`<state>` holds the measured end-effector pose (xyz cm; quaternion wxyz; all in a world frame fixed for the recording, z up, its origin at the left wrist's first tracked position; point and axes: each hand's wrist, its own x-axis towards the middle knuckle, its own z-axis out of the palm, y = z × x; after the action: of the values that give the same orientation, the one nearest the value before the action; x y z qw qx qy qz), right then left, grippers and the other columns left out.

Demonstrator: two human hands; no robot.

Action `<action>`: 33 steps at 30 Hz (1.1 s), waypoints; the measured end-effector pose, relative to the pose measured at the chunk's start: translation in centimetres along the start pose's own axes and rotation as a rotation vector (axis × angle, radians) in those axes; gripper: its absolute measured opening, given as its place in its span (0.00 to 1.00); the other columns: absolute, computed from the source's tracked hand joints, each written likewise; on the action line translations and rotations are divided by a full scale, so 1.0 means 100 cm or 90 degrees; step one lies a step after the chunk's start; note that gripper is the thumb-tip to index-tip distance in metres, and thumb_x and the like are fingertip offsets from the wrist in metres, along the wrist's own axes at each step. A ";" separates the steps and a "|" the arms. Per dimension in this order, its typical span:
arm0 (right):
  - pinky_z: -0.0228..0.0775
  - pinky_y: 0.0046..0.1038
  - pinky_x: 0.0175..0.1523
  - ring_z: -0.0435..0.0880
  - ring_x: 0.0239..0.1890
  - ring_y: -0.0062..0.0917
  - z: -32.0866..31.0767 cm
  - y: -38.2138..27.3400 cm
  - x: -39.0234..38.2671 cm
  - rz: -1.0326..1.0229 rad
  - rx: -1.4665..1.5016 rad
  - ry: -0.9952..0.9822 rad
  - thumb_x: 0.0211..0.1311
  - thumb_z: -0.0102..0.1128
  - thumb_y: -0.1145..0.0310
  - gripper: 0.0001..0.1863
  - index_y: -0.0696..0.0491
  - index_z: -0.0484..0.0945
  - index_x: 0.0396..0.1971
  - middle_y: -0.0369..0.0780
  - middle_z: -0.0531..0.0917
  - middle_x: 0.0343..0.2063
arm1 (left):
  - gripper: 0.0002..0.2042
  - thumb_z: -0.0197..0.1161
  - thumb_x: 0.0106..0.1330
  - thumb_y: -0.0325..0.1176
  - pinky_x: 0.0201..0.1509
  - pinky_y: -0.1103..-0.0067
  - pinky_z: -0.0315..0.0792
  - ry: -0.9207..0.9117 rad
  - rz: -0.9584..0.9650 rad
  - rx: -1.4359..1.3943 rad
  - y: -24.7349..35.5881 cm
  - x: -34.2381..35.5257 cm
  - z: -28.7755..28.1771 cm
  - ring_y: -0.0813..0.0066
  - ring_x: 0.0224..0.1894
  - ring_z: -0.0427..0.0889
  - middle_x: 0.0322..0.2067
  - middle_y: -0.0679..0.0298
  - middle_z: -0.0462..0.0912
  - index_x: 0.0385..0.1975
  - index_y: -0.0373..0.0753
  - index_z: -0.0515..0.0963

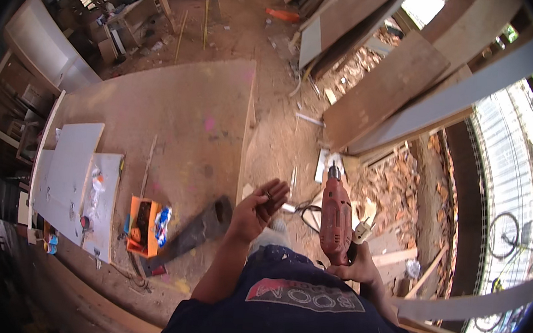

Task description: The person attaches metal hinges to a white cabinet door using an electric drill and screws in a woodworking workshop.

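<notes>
My right hand [354, 269] is wrapped round the handle of a red power drill [336, 220], whose chuck points away from me. A pale electric plug [363, 229] sticks up beside the drill's body, close to my right fingers; whether they grip it I cannot tell. My left hand [263, 209] is raised, palm up, near the worktable's right edge. Its fingers are partly stretched out, and a small dark object [269, 196] rests in them, too small to name. A dark loop of cord [305, 215] shows left of the drill.
On the wooden worktable [189, 109] lie a handsaw [187, 234], an orange box [142, 227] of small items and white panels [75, 178]. Boards [387, 88] lean at the right, above a ground strewn with dry leaves and wood scraps [392, 184].
</notes>
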<state>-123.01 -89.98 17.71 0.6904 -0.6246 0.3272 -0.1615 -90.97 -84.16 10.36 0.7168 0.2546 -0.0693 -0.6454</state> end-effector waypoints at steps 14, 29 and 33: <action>0.71 0.35 0.68 0.81 0.60 0.31 -0.109 -0.090 0.255 -0.101 -0.046 -0.028 0.40 0.88 0.68 0.52 0.62 0.70 0.69 0.44 0.83 0.58 | 0.18 0.57 0.79 0.29 0.67 0.67 0.80 0.265 0.102 0.088 0.104 0.209 -0.079 0.59 0.58 0.86 0.55 0.51 0.83 0.64 0.28 0.73; 0.69 0.33 0.68 0.76 0.64 0.27 -0.277 -0.166 0.647 -0.126 0.055 -0.226 0.39 0.89 0.71 0.59 0.63 0.62 0.73 0.42 0.77 0.63 | 0.16 0.60 0.79 0.26 0.62 0.70 0.84 0.453 0.258 0.088 0.218 0.462 -0.066 0.60 0.59 0.86 0.57 0.52 0.84 0.62 0.29 0.75; 0.70 0.31 0.65 0.77 0.61 0.25 -0.298 -0.184 0.723 -0.138 0.078 -0.218 0.39 0.89 0.72 0.56 0.62 0.65 0.71 0.41 0.78 0.60 | 0.13 0.63 0.78 0.28 0.59 0.70 0.86 0.511 0.302 0.078 0.238 0.514 -0.077 0.62 0.53 0.89 0.50 0.55 0.88 0.58 0.31 0.79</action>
<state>-86.03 -161.22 17.27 0.7511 -0.6315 0.1261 -0.1458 -58.41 -130.53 2.81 0.7983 0.5031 0.1192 -0.3090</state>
